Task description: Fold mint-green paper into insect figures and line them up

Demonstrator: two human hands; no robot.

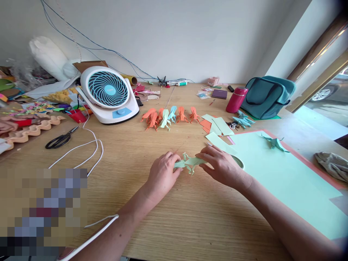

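Between my two hands, low over the wooden table, is a pale green folded paper figure [191,161] with several thin, curled limbs. My left hand [165,170] pinches its left end between thumb and fingers. At its right end, my right hand [217,161] grips the wider part, with the fingers curled over it. Behind my hands stands a row of finished-looking folded paper figures, among them an orange one [182,114], a pale green one [164,120] and a light blue one [172,114]. Loose paper pieces [221,125] lie beyond my right hand.
Large pale green sheets [261,163] cover the right side, with a teal paper figure [276,143] on top. Black scissors [61,139], a white cable [94,145] and a fan [108,96] are at left. A pink bottle [236,100] and teal bag [268,97] stand at back right.
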